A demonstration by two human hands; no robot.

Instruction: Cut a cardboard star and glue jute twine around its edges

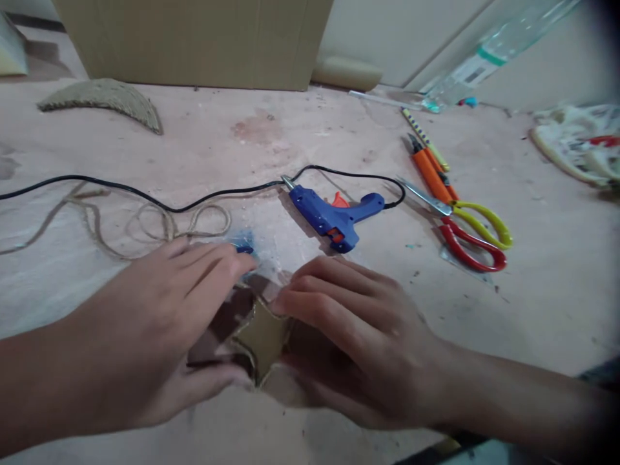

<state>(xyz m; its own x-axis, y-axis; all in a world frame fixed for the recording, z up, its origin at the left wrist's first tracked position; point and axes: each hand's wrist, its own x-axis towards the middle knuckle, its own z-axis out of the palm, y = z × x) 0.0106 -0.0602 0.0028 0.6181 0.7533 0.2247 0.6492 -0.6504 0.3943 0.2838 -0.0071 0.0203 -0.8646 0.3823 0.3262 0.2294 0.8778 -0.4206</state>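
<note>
A small cardboard star [264, 336] edged with twine lies low in the middle of the head view, between my two hands. My left hand [174, 323] curves round its left side, the thumb at its lower edge and the fingers bent near its top. My right hand [363, 336] grips its right side with bent fingers; the thumb is partly hidden. Loose twine [169, 223] curls on the table beyond my left hand. Just past the right fingers lies a blue glue gun [324, 216], its nozzle toward the upper left.
Scissors [477, 239], an orange cutter [431, 174] and a dotted yellow stick [423, 137] lie at right. A twine-covered crescent [104, 102] lies far left. A cardboard sheet [194, 42] and plastic bottle [494, 58] stand behind. A black cord [121, 187] crosses the table.
</note>
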